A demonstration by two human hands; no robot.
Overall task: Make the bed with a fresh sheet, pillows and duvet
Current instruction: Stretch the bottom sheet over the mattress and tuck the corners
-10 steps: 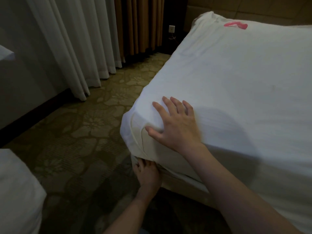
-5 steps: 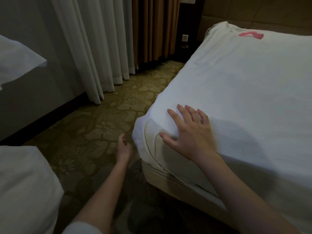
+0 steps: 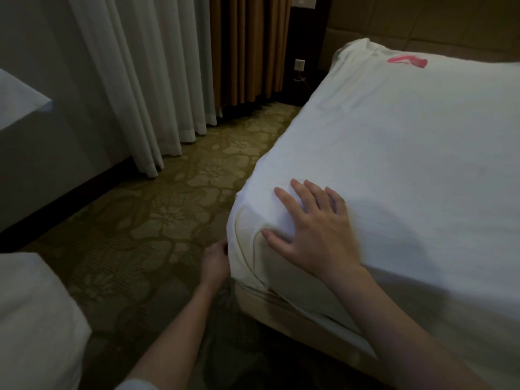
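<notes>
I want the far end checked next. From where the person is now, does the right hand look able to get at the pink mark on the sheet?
Probably not: the right hand lies flat at the near corner, and the pink mark sits across the sheet near the far end.

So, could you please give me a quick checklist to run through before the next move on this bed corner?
1. Right hand flat on the sheet at the corner, fingers spread: ok.
2. Left hand at the side of the corner, fingers curled at the cloth edge: grip on the cloth cannot tell.
3. Corner fold smooth: not ok, ridges show below the right thumb.
4. Sheet tucked along the near edge: not ok, a strip hangs over the bed base.
5. Top of sheet flat: ok, only faint wrinkles.
6. Pillows and duvet on the bed: not ok, none visible there.
</notes>
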